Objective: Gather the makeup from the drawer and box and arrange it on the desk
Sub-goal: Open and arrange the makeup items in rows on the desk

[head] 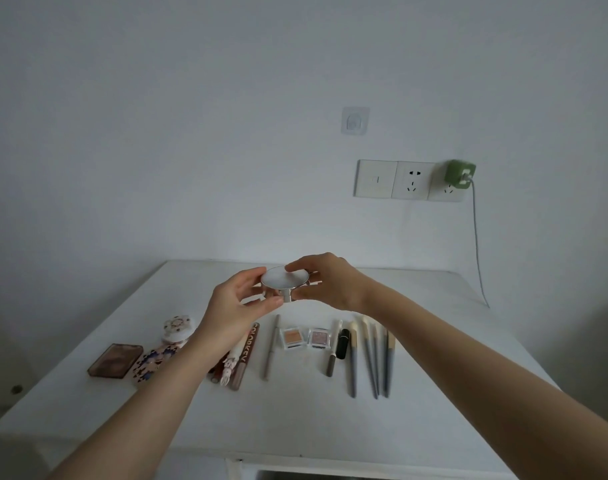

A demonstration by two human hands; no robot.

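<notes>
Both hands hold a round silver compact point(284, 278) above the middle of the white desk point(434, 410). My left hand point(238, 306) grips its left side and base, and my right hand point(325, 282) pinches its lid from the right. Makeup lies in a row on the desk below: a brown palette point(115, 360), a patterned case point(153, 363), a flowered round compact point(178, 329), tubes point(243, 358), a pencil point(271, 348), two small eyeshadow pans point(304, 337), a black lipstick point(343, 344) and several brushes point(373, 358).
A wall stands behind the desk with a switch and socket panel point(394, 180), a green charger point(459, 173) with a cable hanging down, and an adhesive hook point(354, 121). A drawer opening point(330, 474) shows at the desk's front edge.
</notes>
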